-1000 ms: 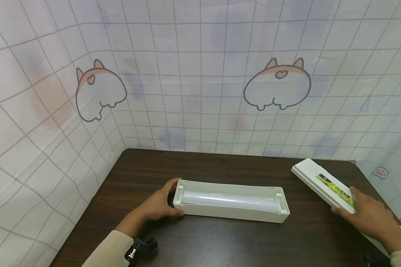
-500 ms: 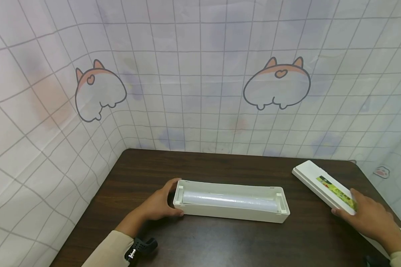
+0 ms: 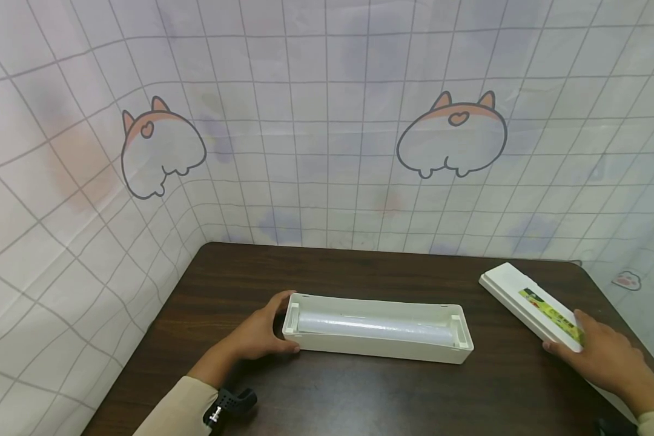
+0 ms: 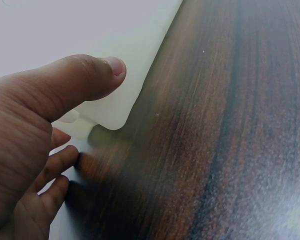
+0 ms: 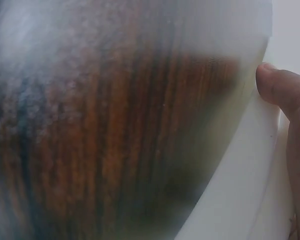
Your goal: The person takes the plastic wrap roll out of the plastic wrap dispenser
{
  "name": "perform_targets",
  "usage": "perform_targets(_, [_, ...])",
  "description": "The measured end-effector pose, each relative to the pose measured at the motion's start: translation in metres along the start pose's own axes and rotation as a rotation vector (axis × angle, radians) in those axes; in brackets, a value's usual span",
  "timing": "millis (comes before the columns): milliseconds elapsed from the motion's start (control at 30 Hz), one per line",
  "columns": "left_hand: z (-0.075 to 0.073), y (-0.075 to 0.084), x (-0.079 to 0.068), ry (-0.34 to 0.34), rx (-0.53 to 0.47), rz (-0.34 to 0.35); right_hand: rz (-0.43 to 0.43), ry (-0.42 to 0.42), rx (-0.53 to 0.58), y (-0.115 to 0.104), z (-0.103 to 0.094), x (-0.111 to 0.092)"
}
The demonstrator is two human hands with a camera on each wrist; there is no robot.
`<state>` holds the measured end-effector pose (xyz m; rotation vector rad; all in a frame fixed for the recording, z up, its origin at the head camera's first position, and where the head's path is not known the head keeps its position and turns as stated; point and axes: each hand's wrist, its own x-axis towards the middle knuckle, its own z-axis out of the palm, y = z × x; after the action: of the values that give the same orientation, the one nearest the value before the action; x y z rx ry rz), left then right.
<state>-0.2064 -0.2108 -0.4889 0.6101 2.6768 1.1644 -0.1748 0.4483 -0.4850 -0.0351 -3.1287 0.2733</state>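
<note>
A long white plastic box [image 3: 378, 350] lies crosswise on the dark wooden table, its top uncovered. Inside it rests a roll of clear film [image 3: 376, 327], lengthwise between the end holders. My left hand [image 3: 256, 333] grips the box's left end, thumb at the near side and fingers round the far corner. In the left wrist view the thumb [image 4: 85, 77] presses on the white wall. Over at the right, my right hand [image 3: 605, 351] holds a long white lid [image 3: 512, 287] with a yellow-green label [image 3: 550, 313], thumb along its near edge. The lid slants, its far end pointing back left.
The dark wood-grain table [image 3: 360, 393] ends at the back against a white gridded curtain [image 3: 327, 151] with cartoon animal prints. The same cloth hangs at both sides. A black wrist strap [image 3: 234, 404] lies at the left sleeve.
My right hand and the lid have shifted slightly to the right and toward me. The left hand, box and roll stay as they were.
</note>
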Motion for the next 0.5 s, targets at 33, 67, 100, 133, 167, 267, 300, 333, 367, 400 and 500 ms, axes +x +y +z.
perform_targets(33, [0.0, 0.0001, 0.0, -0.001, 0.0, 0.0, 0.004, -0.004, 0.001, 0.0, 0.0004, -0.0003])
perform_targets(67, [0.0, 0.0001, 0.0, -0.002, 0.0, 0.001, 0.007, -0.005, 0.0, 0.0, 0.0007, -0.0005])
perform_targets(100, [0.0, 0.0, 0.0001, -0.002, 0.0, 0.001, 0.009, -0.007, 0.001, 0.0002, 0.001, -0.0008])
perform_targets(133, [0.0, -0.0001, 0.0002, -0.002, 0.001, -0.001, 0.01, -0.011, 0.003, 0.0005, 0.0013, -0.0008])
perform_targets(167, [0.0002, -0.0004, 0.0004, -0.002, 0.003, -0.002, 0.011, -0.013, 0.003, 0.0007, 0.0015, -0.0008])
perform_targets(267, [0.0002, -0.0009, 0.0007, 0.001, 0.008, -0.005, 0.015, -0.019, 0.007, 0.0016, 0.0019, -0.0006])
perform_targets(300, [0.0002, -0.001, 0.0008, 0.001, 0.009, -0.005, 0.014, -0.021, 0.01, 0.0019, 0.0019, -0.0004])
perform_targets(333, [0.0001, -0.001, 0.0008, 0.002, 0.009, -0.005, 0.014, -0.023, 0.013, 0.0023, 0.0022, -0.0002])
perform_targets(367, [0.0001, -0.0011, 0.0009, 0.002, 0.009, -0.004, 0.015, -0.022, 0.015, 0.0026, 0.0027, -0.0002])
perform_targets(400, [-0.0002, -0.001, 0.0008, 0.001, 0.009, -0.004, 0.016, -0.025, 0.018, 0.0031, 0.0032, -0.0001])
perform_targets(500, [-0.0004, -0.0011, 0.0007, 0.001, 0.012, -0.003, 0.011, -0.021, 0.024, 0.0037, 0.0048, -0.0003])
